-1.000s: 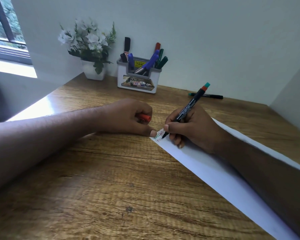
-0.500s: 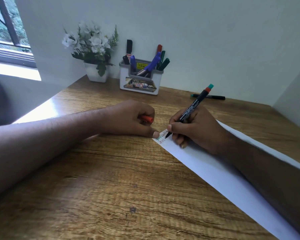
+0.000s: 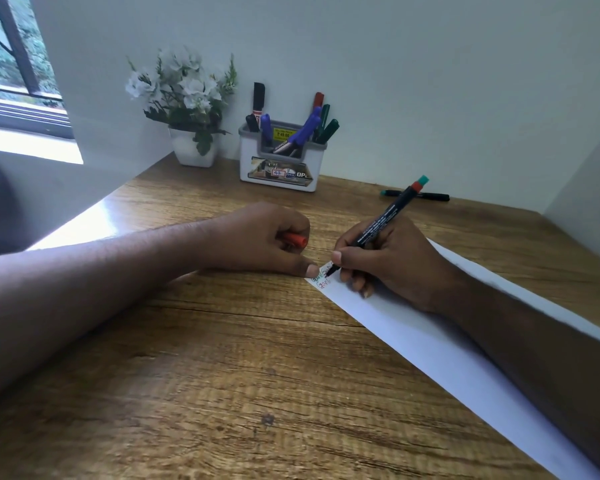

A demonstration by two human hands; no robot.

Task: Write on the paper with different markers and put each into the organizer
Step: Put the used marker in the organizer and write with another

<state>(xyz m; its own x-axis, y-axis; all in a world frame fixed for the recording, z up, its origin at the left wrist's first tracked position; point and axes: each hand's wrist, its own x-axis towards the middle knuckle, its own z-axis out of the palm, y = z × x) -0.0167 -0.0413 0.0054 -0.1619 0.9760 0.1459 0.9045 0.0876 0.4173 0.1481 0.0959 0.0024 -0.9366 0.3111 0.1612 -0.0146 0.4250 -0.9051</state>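
1. I see the wooden desk [image 3: 222,358] filling the lower frame, with white walls behind it and a window at the upper left.
2. The white paper [image 3: 413,344] runs as a long strip from frame centre down to the lower right corner. Its near-centre end carries green and red handwriting.
3. My left hand [image 3: 257,239] sits at frame centre, fingers curled round a red cap [image 3: 297,240]. The thumb tip presses down at the paper's end.
4. My right hand [image 3: 392,261] is just right of it, resting on the paper. The fingers pinch a black marker [image 3: 381,225] low on the barrel, with the tip touching the paper at the writing. The marker tilts up and right, and its top end is red and teal.
5. The white organizer [image 3: 279,174] stands upper centre against the wall. It holds black, blue, red and green markers.
6. A white flower pot [image 3: 191,150] stands just left of the organizer.
7. Another black marker with a green cap [image 3: 414,195] lies flat on the desk at the upper right, well apart from my hands.
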